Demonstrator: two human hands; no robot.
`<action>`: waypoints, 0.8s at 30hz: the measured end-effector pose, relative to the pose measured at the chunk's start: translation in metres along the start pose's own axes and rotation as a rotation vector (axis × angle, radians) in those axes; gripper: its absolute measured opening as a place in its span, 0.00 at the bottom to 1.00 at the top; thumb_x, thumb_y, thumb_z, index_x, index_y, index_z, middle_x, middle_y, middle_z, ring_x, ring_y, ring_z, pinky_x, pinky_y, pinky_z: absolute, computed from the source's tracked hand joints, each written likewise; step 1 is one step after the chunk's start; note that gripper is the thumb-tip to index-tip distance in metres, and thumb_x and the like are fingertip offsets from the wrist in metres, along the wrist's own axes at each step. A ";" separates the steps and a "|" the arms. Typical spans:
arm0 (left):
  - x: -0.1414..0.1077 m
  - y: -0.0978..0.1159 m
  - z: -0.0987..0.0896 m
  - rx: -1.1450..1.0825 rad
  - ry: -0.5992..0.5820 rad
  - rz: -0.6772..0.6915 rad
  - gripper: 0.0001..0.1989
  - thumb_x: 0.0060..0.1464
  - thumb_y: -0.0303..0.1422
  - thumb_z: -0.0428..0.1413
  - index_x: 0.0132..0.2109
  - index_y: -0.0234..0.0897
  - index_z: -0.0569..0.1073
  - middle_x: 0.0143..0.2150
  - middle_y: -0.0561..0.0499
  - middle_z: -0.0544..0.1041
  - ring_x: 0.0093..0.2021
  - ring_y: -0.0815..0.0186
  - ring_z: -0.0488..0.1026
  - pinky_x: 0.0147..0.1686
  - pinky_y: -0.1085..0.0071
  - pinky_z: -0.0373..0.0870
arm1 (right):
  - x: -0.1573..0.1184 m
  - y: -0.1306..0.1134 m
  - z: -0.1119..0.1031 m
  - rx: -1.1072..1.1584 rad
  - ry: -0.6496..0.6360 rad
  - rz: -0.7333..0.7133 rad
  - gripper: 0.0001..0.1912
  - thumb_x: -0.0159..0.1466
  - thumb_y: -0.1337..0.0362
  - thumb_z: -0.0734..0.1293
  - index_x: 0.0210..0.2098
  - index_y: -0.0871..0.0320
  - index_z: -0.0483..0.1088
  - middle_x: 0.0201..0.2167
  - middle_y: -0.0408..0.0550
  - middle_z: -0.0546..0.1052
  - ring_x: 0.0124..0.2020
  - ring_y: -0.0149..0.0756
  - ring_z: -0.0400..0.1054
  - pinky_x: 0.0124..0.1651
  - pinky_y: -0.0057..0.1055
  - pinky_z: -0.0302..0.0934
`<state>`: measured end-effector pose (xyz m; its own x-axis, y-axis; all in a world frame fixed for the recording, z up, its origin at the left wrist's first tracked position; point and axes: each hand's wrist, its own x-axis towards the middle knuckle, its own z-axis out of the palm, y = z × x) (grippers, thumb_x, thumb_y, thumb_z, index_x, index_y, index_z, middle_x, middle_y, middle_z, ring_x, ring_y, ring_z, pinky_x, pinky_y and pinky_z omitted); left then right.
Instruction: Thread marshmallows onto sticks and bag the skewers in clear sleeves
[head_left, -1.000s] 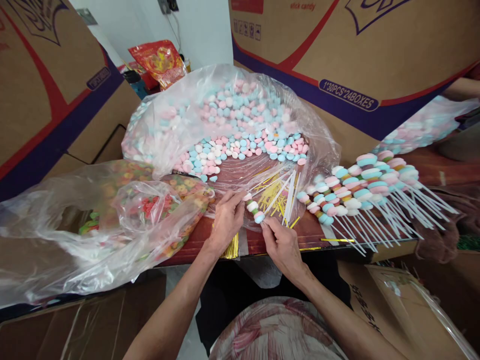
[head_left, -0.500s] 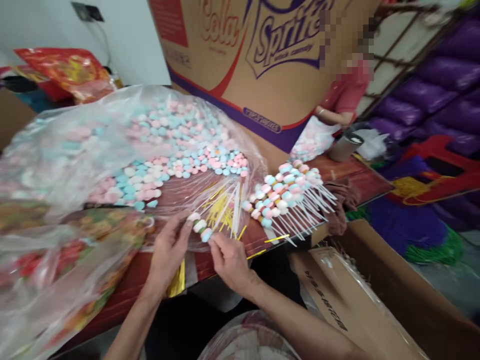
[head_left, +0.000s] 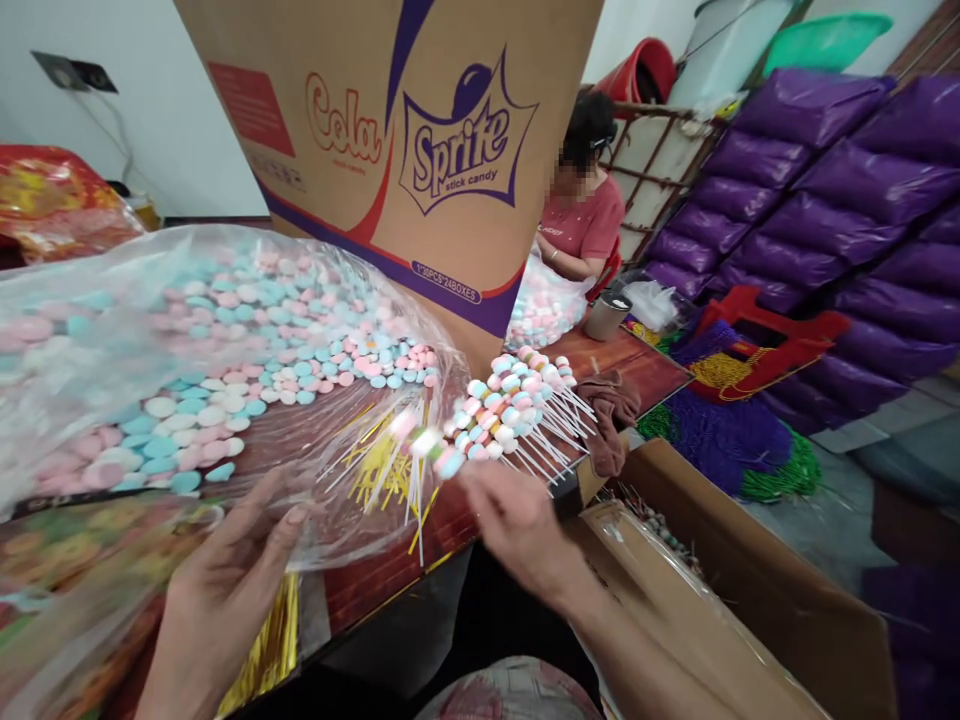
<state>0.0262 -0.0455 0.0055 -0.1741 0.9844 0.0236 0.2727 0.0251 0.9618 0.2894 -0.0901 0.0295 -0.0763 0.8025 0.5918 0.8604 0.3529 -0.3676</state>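
A marshmallow skewer of pink, white, green and blue pieces is held by my right hand, its fingers closed at the blue end. The stick inside that grip is hidden. My left hand is apart from it, fingers spread and holding nothing, beside the front edge of a clear plastic bag. Loose pink, white and blue marshmallows lie in the bag. White sticks and yellow strips are scattered between my hands. Beyond my right hand is a pile of marshmallow skewers with white sticks pointing right.
A large cardboard carton stands behind the bag. Right of the table are an open cardboard box and stacked purple packs. Across the table sits a person near a grey cup. A brown cloth lies at the table's edge.
My left hand has let go of the marshmallow skewer and moved left, fingers apart. My right hand has carried the skewer right, toward the pile. The view has turned to the right.
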 end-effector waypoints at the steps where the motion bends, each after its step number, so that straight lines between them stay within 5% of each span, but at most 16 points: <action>1: -0.003 0.002 -0.004 0.028 0.049 0.006 0.30 0.46 0.51 0.63 0.55 0.47 0.76 0.46 0.53 0.82 0.47 0.52 0.78 0.57 0.46 0.70 | 0.007 0.014 -0.014 -0.113 0.098 -0.004 0.14 0.71 0.66 0.57 0.34 0.55 0.72 0.29 0.42 0.78 0.29 0.29 0.71 0.35 0.25 0.64; 5: -0.021 0.000 -0.031 0.150 0.232 0.069 0.17 0.50 0.50 0.60 0.41 0.45 0.80 0.40 0.56 0.83 0.42 0.56 0.78 0.52 0.50 0.74 | 0.038 0.079 -0.055 -0.232 0.232 0.160 0.15 0.69 0.66 0.60 0.29 0.60 0.73 0.23 0.50 0.74 0.25 0.35 0.66 0.30 0.33 0.55; 8: -0.039 -0.011 -0.056 0.221 0.258 0.109 0.15 0.55 0.46 0.58 0.37 0.38 0.79 0.31 0.53 0.79 0.34 0.61 0.76 0.43 0.61 0.76 | 0.054 0.118 -0.056 -0.644 0.023 0.518 0.11 0.67 0.62 0.65 0.37 0.61 0.78 0.30 0.57 0.78 0.30 0.40 0.71 0.30 0.36 0.50; 10: -0.054 -0.023 -0.069 0.277 0.270 0.099 0.15 0.57 0.44 0.56 0.40 0.37 0.78 0.31 0.52 0.79 0.34 0.63 0.76 0.41 0.64 0.75 | 0.056 0.127 -0.051 -0.689 -0.106 0.526 0.16 0.68 0.56 0.64 0.39 0.61 0.80 0.33 0.63 0.79 0.35 0.46 0.73 0.29 0.38 0.49; 11: -0.062 -0.029 -0.074 0.329 0.265 0.093 0.15 0.59 0.43 0.55 0.42 0.37 0.78 0.34 0.50 0.79 0.35 0.63 0.76 0.42 0.65 0.74 | 0.054 0.125 -0.049 -0.676 -0.056 0.481 0.19 0.69 0.56 0.62 0.43 0.62 0.79 0.36 0.67 0.79 0.40 0.50 0.74 0.31 0.39 0.51; 12: -0.069 -0.035 -0.076 0.387 0.255 0.102 0.15 0.60 0.42 0.54 0.43 0.37 0.78 0.37 0.49 0.80 0.38 0.62 0.76 0.44 0.64 0.74 | 0.050 0.119 -0.047 -0.680 0.083 0.481 0.21 0.70 0.54 0.60 0.44 0.64 0.79 0.38 0.70 0.78 0.44 0.55 0.73 0.33 0.42 0.54; 14: -0.082 -0.047 -0.075 0.511 0.179 0.160 0.16 0.61 0.42 0.53 0.47 0.38 0.77 0.45 0.45 0.79 0.46 0.59 0.75 0.50 0.61 0.71 | 0.038 0.096 -0.039 -0.530 0.151 0.321 0.22 0.71 0.54 0.58 0.50 0.60 0.76 0.44 0.68 0.77 0.52 0.60 0.69 0.42 0.49 0.59; 17: -0.093 -0.059 -0.060 0.716 0.167 0.276 0.26 0.59 0.45 0.55 0.59 0.36 0.70 0.52 0.39 0.74 0.54 0.52 0.70 0.54 0.53 0.67 | 0.014 0.043 -0.009 -0.124 -0.032 -0.106 0.15 0.70 0.58 0.61 0.52 0.53 0.73 0.45 0.59 0.77 0.48 0.52 0.70 0.49 0.49 0.61; 20: -0.095 -0.062 -0.037 0.875 0.165 0.330 0.36 0.56 0.47 0.57 0.66 0.32 0.62 0.53 0.34 0.70 0.54 0.47 0.67 0.53 0.49 0.67 | -0.007 -0.005 0.034 0.008 -0.254 -0.247 0.14 0.67 0.59 0.65 0.50 0.54 0.73 0.47 0.57 0.76 0.47 0.49 0.70 0.49 0.46 0.62; 24: -0.086 -0.059 -0.015 0.979 0.165 0.342 0.31 0.59 0.42 0.55 0.65 0.32 0.62 0.55 0.32 0.67 0.54 0.46 0.65 0.49 0.50 0.68 | -0.025 -0.036 0.070 -0.048 -0.473 -0.263 0.27 0.64 0.56 0.69 0.61 0.55 0.66 0.61 0.60 0.68 0.58 0.54 0.63 0.57 0.50 0.58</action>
<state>0.0110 -0.1345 -0.0494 -0.0504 0.9316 0.3599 0.9650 -0.0475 0.2580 0.2255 -0.0889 -0.0218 -0.5008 0.8230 0.2679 0.8031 0.5573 -0.2107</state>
